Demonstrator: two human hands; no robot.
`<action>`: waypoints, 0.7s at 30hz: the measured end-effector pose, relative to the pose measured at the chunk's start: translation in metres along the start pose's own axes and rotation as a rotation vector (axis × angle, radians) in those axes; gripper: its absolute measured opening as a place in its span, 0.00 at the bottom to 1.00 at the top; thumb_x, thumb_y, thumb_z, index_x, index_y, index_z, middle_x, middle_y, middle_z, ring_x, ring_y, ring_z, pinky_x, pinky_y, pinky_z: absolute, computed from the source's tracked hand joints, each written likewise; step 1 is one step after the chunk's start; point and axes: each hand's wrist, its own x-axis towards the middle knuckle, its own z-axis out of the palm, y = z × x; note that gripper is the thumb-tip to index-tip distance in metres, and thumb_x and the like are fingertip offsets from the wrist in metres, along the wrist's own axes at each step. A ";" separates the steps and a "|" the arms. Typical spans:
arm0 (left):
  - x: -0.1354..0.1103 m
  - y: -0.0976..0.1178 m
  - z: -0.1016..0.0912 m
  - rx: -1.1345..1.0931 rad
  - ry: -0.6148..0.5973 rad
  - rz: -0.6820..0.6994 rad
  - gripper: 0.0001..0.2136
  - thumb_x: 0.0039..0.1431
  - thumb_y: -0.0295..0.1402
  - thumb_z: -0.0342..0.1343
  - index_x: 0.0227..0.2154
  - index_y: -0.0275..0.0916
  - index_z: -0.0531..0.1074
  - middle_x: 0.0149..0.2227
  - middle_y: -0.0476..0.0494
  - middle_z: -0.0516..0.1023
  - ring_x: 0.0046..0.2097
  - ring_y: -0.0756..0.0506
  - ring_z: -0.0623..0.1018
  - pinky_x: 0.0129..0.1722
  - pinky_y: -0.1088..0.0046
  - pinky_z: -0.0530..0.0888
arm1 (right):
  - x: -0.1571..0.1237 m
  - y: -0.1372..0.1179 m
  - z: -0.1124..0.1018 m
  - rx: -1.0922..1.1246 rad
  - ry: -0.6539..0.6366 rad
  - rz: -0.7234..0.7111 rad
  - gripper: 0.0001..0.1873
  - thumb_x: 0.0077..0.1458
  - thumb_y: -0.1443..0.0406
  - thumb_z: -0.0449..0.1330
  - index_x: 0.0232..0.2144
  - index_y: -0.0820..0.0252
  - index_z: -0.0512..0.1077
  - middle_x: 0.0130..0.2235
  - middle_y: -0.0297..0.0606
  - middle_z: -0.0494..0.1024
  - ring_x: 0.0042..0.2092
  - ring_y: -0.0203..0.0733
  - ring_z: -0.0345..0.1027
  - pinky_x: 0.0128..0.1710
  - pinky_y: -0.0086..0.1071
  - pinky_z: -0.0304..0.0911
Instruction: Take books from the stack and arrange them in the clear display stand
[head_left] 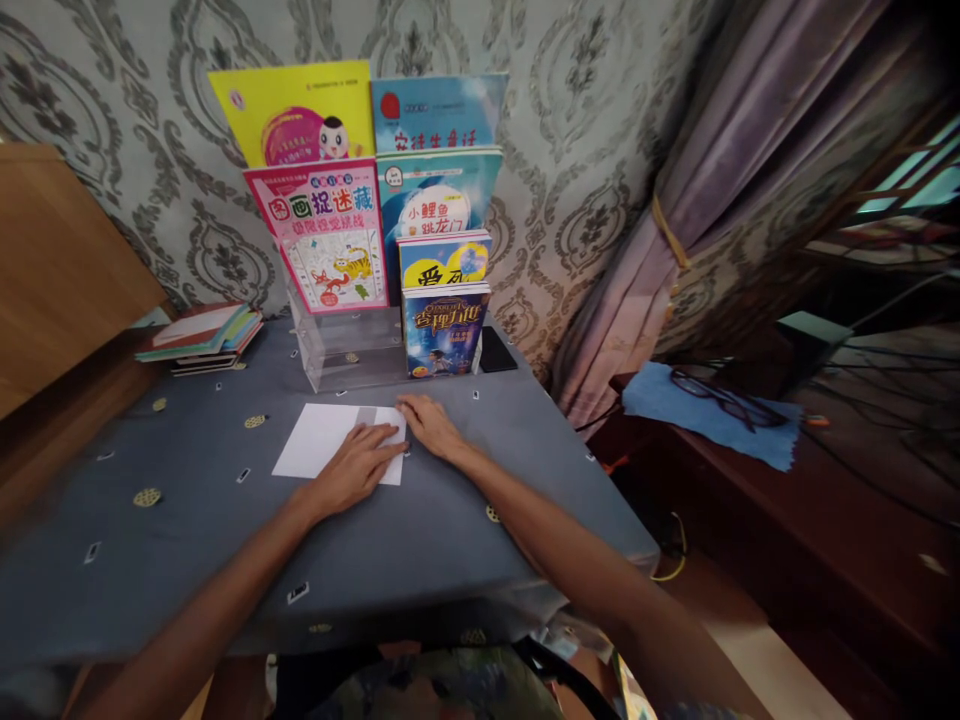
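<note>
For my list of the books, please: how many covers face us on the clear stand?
6. Left: yellow cover behind pink cover. Right, back to front: blue cover, teal cover, small yellow cover, dark blue cover. More may hide behind.

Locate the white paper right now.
Head view, left of centre: the white paper lies on the table just in front of the clear book stand, partly under the left hand, its right end by the right hand.

Free tablecloth point(176, 545) left of paper point(311, 440), rack point(367, 366) behind
</note>
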 end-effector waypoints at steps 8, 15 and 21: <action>-0.030 0.020 -0.009 -0.071 -0.034 0.051 0.20 0.70 0.29 0.42 0.60 0.44 0.69 0.63 0.38 0.70 0.66 0.41 0.66 0.65 0.49 0.62 | -0.002 -0.006 -0.002 -0.086 -0.011 -0.032 0.19 0.69 0.66 0.48 0.57 0.61 0.71 0.51 0.45 0.80 0.53 0.45 0.70 0.55 0.36 0.61; -0.027 0.012 -0.012 -0.083 -0.058 0.018 0.19 0.73 0.36 0.41 0.61 0.43 0.67 0.63 0.40 0.71 0.64 0.43 0.68 0.66 0.53 0.62 | -0.005 -0.010 -0.005 -0.100 -0.028 -0.040 0.19 0.68 0.68 0.49 0.56 0.60 0.71 0.50 0.44 0.80 0.53 0.45 0.70 0.54 0.37 0.62; -0.022 -0.043 -0.003 0.021 0.070 -0.158 0.20 0.71 0.38 0.43 0.59 0.37 0.69 0.62 0.36 0.71 0.63 0.41 0.70 0.64 0.55 0.66 | -0.004 -0.007 -0.003 -0.113 -0.045 -0.051 0.18 0.67 0.69 0.50 0.55 0.61 0.72 0.50 0.45 0.80 0.53 0.46 0.69 0.54 0.38 0.62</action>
